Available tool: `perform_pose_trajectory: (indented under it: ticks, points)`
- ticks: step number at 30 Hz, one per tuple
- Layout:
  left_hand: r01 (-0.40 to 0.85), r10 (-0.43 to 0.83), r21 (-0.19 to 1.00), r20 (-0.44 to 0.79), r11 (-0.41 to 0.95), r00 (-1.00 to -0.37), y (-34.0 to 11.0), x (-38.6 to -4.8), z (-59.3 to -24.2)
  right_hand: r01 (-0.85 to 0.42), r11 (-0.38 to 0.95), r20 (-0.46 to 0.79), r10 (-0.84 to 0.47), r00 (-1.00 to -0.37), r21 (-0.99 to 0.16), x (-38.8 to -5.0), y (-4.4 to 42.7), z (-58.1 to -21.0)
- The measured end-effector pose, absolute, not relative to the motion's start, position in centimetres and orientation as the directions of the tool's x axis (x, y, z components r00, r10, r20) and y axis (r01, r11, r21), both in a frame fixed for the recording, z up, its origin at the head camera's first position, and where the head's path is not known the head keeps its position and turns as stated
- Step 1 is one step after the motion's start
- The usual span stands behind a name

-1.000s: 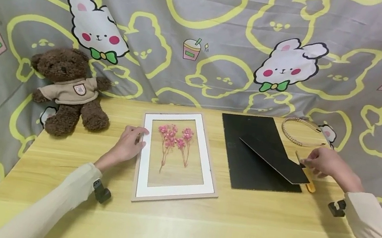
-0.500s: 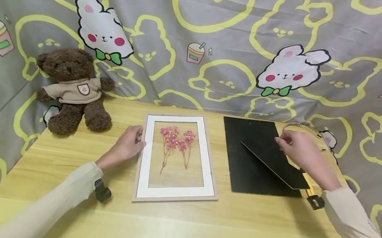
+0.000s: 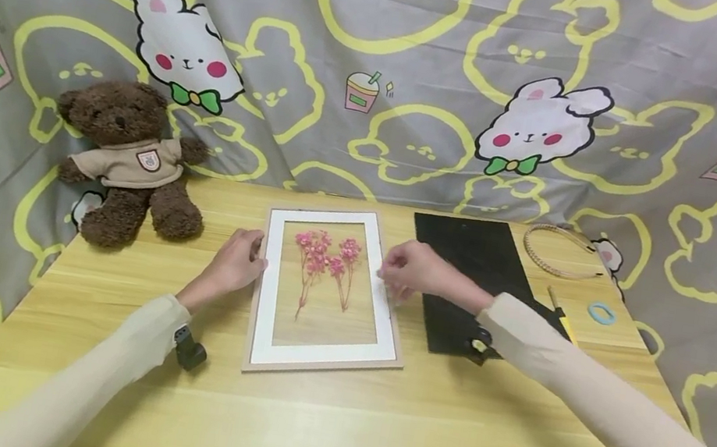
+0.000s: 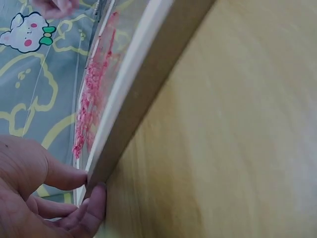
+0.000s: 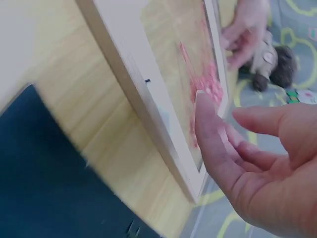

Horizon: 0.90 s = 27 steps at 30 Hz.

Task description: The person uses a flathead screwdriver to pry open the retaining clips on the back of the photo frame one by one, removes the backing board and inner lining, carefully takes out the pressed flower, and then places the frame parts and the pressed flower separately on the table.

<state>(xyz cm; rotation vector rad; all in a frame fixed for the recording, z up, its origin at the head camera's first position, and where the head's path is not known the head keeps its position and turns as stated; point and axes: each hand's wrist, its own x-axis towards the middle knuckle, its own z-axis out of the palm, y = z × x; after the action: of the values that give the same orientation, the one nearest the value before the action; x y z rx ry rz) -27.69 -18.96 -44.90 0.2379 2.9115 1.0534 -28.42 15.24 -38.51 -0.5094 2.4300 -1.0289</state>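
A picture frame point(image 3: 321, 360) with a white mat and pink dried flowers point(image 3: 319, 253) behind clear glazing lies mid-table. My left hand point(image 3: 231, 261) holds its left edge; in the left wrist view the thumb point(image 4: 69, 176) touches the upper side and a fingertip sits below the rim. Over the frame's right border hovers my right hand point(image 3: 418, 271), fingers loosely bent. The right wrist view has its thumb and index finger point(image 5: 210, 134) apart, nothing seen between them. Under the right forearm, a black backing board point(image 3: 468, 246) is partly covered.
A brown teddy bear point(image 3: 134, 162) in a beige shirt sits at the back left. On the right lie a braided headband point(image 3: 556, 273), a slim tool point(image 3: 558, 307) with a yellow handle and a light blue ring point(image 3: 590, 309). A patterned curtain point(image 3: 427, 69) hangs behind the table.
My right hand has swung left from the slim tool, across the black board, to the frame's right border. The blue ring is now uncovered. My left hand keeps its place at the frame.
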Motion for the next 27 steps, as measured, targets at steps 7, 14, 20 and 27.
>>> perform_pose_trajectory:
  ticks: [7,14,20,27]
  points:
    - [0.137,0.168,0.621,0.009,0.772,-0.986,-18.9,-28.0,-44.8,-0.230,0.733,-0.235,-0.471,-0.850,-0.640,-29.1,11.7,-40.3]
    - [0.123,0.184,0.608,-0.038,0.784,-0.982,-19.4,-28.7,-44.3,-0.218,0.787,-0.228,-0.412,-0.882,-0.577,-29.7,9.6,-42.0]
    - [0.125,0.199,0.608,-0.056,0.784,-0.978,-19.7,-28.7,-44.1,-0.121,0.800,-0.237,-0.313,-0.920,-0.588,-29.8,8.3,-42.6]
    - [0.112,0.186,0.609,-0.059,0.785,-0.981,-19.4,-28.8,-44.6,-0.026,0.789,-0.303,-0.266,-0.915,-0.614,-30.2,8.4,-42.0]
